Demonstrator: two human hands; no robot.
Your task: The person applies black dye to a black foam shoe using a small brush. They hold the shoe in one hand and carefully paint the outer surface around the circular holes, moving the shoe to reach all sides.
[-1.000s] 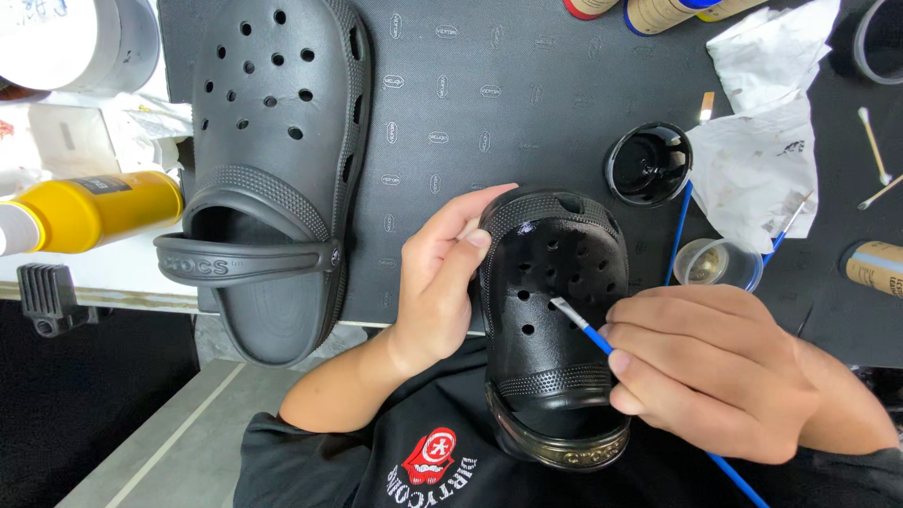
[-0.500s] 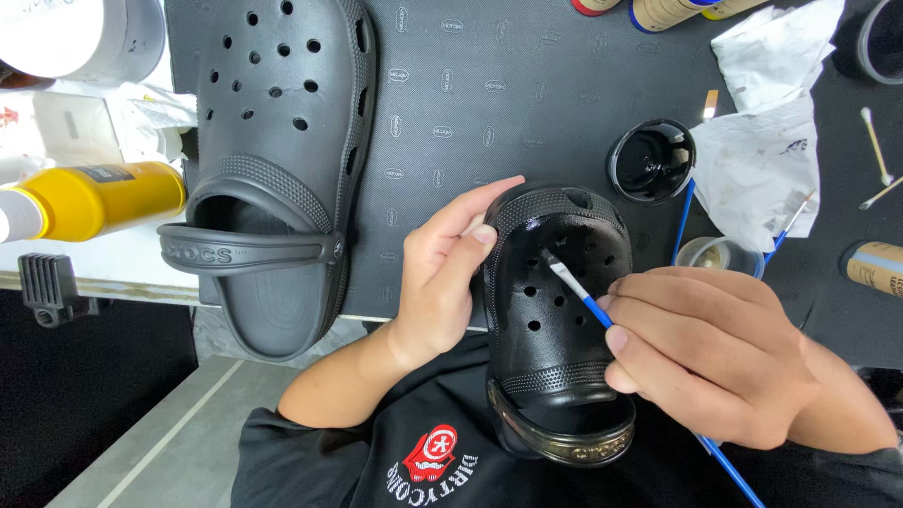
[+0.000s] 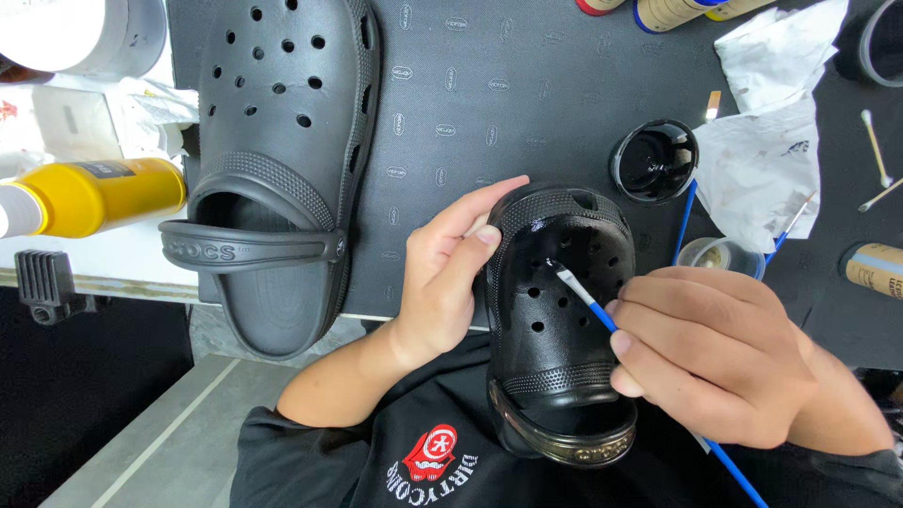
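While the left hand (image 3: 442, 282) clamps the glossy black clog (image 3: 555, 329) at lower centre, right hand (image 3: 715, 357) fingers pinch a blue-handled brush (image 3: 583, 296), painting around its holes; the small black paint cup (image 3: 654, 162) sits upper right for reloading.

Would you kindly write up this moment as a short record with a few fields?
Left hand: left hand grips the side of the glossy black clog
Right hand: right hand holds a blue-handled brush, tip on the clog's holed top
Other shoe: matte grey clog lies on the dark mat, apart from both hands
Paint: small black pot beyond the glossy clog
Nearby: crumpled paper, yellow bottle
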